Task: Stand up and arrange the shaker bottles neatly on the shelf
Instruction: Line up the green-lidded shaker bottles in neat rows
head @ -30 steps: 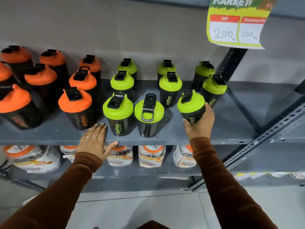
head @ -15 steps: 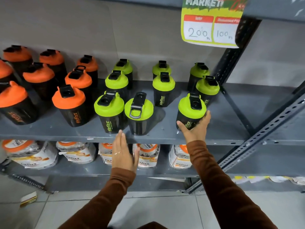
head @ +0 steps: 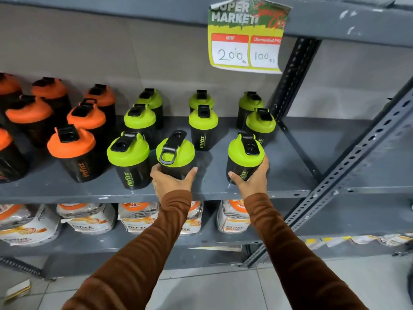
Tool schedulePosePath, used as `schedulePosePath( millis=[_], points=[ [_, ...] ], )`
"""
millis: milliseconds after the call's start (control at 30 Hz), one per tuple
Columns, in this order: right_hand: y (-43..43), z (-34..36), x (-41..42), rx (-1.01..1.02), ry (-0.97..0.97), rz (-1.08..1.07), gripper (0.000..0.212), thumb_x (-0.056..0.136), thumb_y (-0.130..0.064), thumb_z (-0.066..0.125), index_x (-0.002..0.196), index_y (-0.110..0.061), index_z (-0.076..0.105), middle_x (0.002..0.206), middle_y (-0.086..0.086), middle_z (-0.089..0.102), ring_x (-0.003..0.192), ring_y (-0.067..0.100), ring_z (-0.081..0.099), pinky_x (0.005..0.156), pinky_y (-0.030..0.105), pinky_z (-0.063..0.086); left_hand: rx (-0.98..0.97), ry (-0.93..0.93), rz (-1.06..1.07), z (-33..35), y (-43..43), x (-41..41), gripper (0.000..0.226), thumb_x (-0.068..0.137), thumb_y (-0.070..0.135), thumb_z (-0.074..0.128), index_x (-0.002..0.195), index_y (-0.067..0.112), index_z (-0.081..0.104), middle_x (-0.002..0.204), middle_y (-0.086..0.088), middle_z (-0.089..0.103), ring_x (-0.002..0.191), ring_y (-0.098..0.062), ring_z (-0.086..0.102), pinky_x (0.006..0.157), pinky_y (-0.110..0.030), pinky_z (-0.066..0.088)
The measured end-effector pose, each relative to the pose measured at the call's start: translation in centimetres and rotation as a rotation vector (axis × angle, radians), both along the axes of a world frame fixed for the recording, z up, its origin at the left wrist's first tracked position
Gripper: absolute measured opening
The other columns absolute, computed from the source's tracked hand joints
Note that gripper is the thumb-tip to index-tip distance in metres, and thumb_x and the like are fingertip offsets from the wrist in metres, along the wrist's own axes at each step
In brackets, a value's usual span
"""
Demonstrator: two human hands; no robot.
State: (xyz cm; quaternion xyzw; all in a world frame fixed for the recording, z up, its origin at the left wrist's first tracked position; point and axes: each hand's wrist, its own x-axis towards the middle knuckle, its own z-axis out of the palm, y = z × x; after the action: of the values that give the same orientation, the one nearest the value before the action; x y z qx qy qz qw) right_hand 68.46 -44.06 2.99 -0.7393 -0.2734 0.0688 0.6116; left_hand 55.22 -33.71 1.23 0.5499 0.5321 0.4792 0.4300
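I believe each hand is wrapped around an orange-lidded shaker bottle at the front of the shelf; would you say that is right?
Not quite: the head view shows green lids, not orange. The left hand is wrapped around one green-lidded shaker bottle and the right hand around another, both at the front of the shelf.

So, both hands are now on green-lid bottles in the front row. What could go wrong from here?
1. The bottle in the left hand stands very close to the front-left green bottle; sliding it could knock that one over.
2. The bottle in the right hand stands near the shelf edge; pulling it forward might drop it.
3. Its lid loop looks raised and could catch.
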Motion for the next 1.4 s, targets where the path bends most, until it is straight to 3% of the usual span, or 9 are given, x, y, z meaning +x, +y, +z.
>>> schedulePosePath(
  millis=[233,333,500,633,800,933,1067,1200,1400],
  points=[
    [-0.4,0.2,0.2,-0.027,0.005,0.000,0.098,0.059,0.006,0.080,0.138,-0.007,0.023,0.137,0.015,0.041,0.126,0.025,0.043,0.112,0.039,0.033,0.069,0.121,-0.476,-1.1,1.8,-0.7,0.083,0.053,0.027,0.086,0.122,0.008,0.045,0.121,-0.004,0.053,0.110,-0.020,0.051,0.101,-0.035,0.041],
    [-0.7,0.3,0.4,-0.025,0.010,-0.006,0.098,0.059,0.006,0.080,0.137,-0.007,0.023,0.137,0.014,0.040,0.125,0.024,0.043,0.111,0.038,0.033,0.042,0.101,-0.640,-1.3,2.8,-1.9,0.072,0.066,0.016,0.078,0.128,0.008,0.043,0.131,-0.012,0.050,0.116,-0.021,0.049,0.104,-0.036,0.038],
    [-0.9,0.5,0.4,-0.030,0.031,0.003,0.097,0.061,0.006,0.079,0.138,-0.007,0.023,0.131,0.007,0.041,0.124,0.023,0.043,0.109,0.031,0.032,0.172,0.253,-0.522,-1.1,2.7,-3.3,0.066,0.078,0.039,0.060,0.134,0.010,0.039,0.132,-0.016,0.051,0.119,-0.027,0.050,0.105,-0.034,0.035],
    [-0.9,0.5,0.3,-0.025,0.051,0.004,0.096,0.062,0.006,0.078,0.138,-0.008,0.023,0.134,0.010,0.042,0.124,0.023,0.044,0.106,0.028,0.032,0.147,0.204,-0.325,-0.3,-0.2,-2.3,0.060,0.091,0.026,0.046,0.142,0.012,0.018,0.142,-0.019,0.039,0.130,-0.034,0.037,0.107,-0.035,0.027],
    [-0.8,0.5,0.4,-0.042,0.046,-0.009,0.097,0.061,0.003,0.080,0.139,-0.009,0.022,0.139,0.012,0.040,0.126,0.023,0.042,0.109,0.031,0.032,0.076,0.123,-0.177,1.1,-2.2,1.5,0.118,0.058,0.037,0.081,0.142,0.004,0.006,0.148,-0.019,0.023,0.136,-0.030,0.022,0.112,-0.036,0.018],
    [-0.9,0.5,0.6,-0.069,0.050,-0.006,0.098,0.061,0.002,0.080,0.138,-0.011,0.022,0.140,0.012,0.040,0.127,0.024,0.041,0.112,0.037,0.032,-0.004,0.034,-0.019,1.9,-1.7,2.8,0.116,0.050,0.030,0.087,0.138,0.003,0.016,0.134,-0.024,0.038,0.124,-0.036,0.037,0.106,-0.042,0.029],
    [-1.2,0.3,1.1,-0.075,0.047,-0.018,0.100,0.060,0.002,0.080,0.139,-0.011,0.020,0.140,0.013,0.040,0.127,0.025,0.042,0.112,0.040,0.033,0.029,-0.077,-0.226,0.9,-0.7,2.0,0.106,0.058,0.011,0.083,0.137,0.009,0.013,0.116,-0.011,0.047,0.109,-0.022,0.048,0.097,-0.026,0.036],
    [-1.8,0.5,1.8,-0.055,0.076,-0.049,0.100,0.061,0.005,0.079,0.140,-0.006,0.019,0.140,0.014,0.039,0.127,0.023,0.040,0.112,0.034,0.031,0.117,-0.037,-0.586,0.0,-0.1,0.2,0.095,0.074,0.001,0.068,0.141,0.014,0.001,0.131,-0.002,0.034,0.124,-0.012,0.035,0.104,-0.024,0.028],
    [-1.9,0.2,2.6,-0.079,0.099,-0.072,0.107,0.057,0.006,0.081,0.141,-0.006,0.016,0.142,0.015,0.036,0.131,0.026,0.038,0.113,0.042,0.031,0.217,0.101,-0.595,-0.9,0.1,0.0,0.076,0.079,0.040,0.052,0.134,0.038,0.000,0.150,-0.015,0.020,0.136,-0.025,0.027,0.113,-0.045,0.024]
  ],
)
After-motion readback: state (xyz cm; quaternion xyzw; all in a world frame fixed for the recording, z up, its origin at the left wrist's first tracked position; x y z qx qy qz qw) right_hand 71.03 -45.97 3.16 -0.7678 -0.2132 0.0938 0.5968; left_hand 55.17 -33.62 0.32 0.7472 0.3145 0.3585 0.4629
